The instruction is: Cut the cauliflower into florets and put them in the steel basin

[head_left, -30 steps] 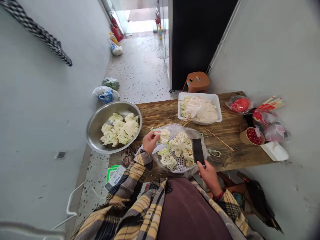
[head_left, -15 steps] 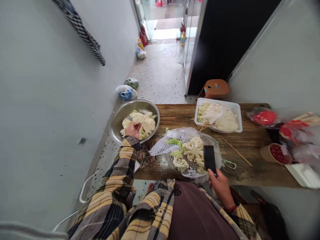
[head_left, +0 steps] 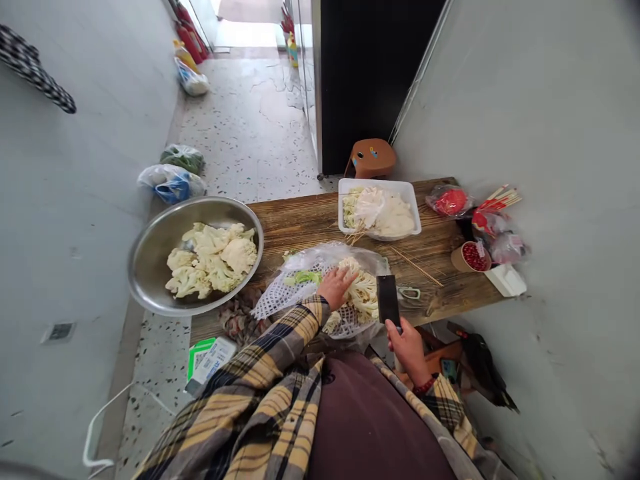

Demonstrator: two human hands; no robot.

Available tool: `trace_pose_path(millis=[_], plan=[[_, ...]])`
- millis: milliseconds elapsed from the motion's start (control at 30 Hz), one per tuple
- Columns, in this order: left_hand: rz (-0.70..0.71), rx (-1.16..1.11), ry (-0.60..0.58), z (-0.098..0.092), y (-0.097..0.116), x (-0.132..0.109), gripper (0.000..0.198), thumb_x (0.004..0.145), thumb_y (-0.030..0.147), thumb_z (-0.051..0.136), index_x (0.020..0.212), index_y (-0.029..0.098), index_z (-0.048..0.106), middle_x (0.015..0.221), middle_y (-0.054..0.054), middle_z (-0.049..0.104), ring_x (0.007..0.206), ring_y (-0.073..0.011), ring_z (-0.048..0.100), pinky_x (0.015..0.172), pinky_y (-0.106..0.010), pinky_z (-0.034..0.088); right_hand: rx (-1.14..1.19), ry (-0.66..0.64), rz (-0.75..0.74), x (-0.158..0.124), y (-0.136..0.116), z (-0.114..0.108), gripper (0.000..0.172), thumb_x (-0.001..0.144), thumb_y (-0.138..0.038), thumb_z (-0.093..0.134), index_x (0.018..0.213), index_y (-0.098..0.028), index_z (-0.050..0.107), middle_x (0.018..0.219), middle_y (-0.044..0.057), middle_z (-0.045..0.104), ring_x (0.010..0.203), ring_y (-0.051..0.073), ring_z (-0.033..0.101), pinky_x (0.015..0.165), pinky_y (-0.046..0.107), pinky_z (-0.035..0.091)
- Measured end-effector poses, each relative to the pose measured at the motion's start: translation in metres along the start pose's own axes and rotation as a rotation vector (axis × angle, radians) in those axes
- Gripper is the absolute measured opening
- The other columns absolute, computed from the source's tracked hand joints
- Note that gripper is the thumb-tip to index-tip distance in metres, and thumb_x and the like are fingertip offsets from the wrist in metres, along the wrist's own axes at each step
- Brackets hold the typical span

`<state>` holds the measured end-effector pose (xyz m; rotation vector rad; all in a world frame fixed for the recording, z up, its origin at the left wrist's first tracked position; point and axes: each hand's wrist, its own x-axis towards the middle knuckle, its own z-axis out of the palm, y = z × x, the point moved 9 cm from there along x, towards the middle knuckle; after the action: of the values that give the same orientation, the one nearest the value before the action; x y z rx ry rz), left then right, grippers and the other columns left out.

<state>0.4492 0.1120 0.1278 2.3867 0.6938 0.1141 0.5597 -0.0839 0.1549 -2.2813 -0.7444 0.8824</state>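
My left hand (head_left: pixel 335 289) rests on the cauliflower (head_left: pixel 364 291) piled on the white net and clear plastic bag (head_left: pixel 280 293). Its fingers are stretched out against the left side of the pieces, and it grips nothing that I can see. My right hand (head_left: pixel 406 343) is closed round the handle of a cleaver (head_left: pixel 387 299), whose dark blade stands just right of the cauliflower. A green leafy stalk (head_left: pixel 303 277) lies on the net beside my left hand. To the left, a steel basin (head_left: pixel 150 267) holds several cut cauliflower florets (head_left: pixel 213 257).
On the wooden table (head_left: pixel 295 220) stands a white plastic tub (head_left: pixel 416 217) of food, with skewers (head_left: pixel 415 265) near it. Further right are a paper cup (head_left: pixel 473 259) of red pieces and bagged items. A brown stool (head_left: pixel 374 159) stands behind the table; bags (head_left: pixel 173 183) lie on the floor.
My left hand has left the basin, where it was at a cauliflower piece, and moved right onto the cauliflower on the net. The view has turned right; the cleaver stays in my right hand.
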Motion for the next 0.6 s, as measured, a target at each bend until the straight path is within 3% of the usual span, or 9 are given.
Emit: trace_pose_path(millis=[100,233,333,600], plan=[[0.005,0.119,-0.081,0.019,0.012,0.012,0.081,0.062,0.01,0.07,0.136,0.033,0.046,0.154,-0.011,0.024,0.138,-0.0431,0.023,0.108,-0.061,0.024,0.029,-0.011,0.009,-0.002,0.007,0.0,0.042,0.082,-0.061,0.045,0.076,-0.021,0.053,0.05,-0.002,0.056,0.044,0.015,0.057,0.047,0.024,0.04],[-0.131,0.133,-0.067,0.02,0.001,0.026,0.068,0.063,0.015,0.071,0.128,0.027,0.054,0.151,-0.016,0.025,0.134,-0.0462,0.027,0.102,-0.062,0.031,0.02,0.007,0.002,-0.002,0.012,-0.004,0.039,0.083,-0.058,0.046,0.074,-0.021,0.052,0.05,-0.003,0.055,0.043,0.014,0.056,0.047,0.023,0.039],[-0.208,0.117,-0.06,0.017,-0.008,0.029,0.062,0.064,0.011,0.066,0.124,0.027,0.057,0.146,-0.014,0.031,0.13,-0.0414,0.035,0.099,-0.056,0.038,0.017,0.008,0.0,-0.001,0.012,-0.011,0.038,0.083,-0.057,0.045,0.077,-0.02,0.053,0.052,-0.002,0.056,0.044,0.014,0.056,0.046,0.022,0.039],[-0.146,0.098,0.049,0.005,-0.016,0.008,0.048,0.07,0.01,0.056,0.116,0.025,0.064,0.135,-0.009,0.044,0.116,-0.0256,0.048,0.101,-0.041,0.042,0.002,0.056,0.002,0.003,0.013,-0.027,0.038,0.083,-0.057,0.047,0.075,-0.02,0.054,0.051,-0.001,0.058,0.045,0.015,0.057,0.048,0.023,0.04]])
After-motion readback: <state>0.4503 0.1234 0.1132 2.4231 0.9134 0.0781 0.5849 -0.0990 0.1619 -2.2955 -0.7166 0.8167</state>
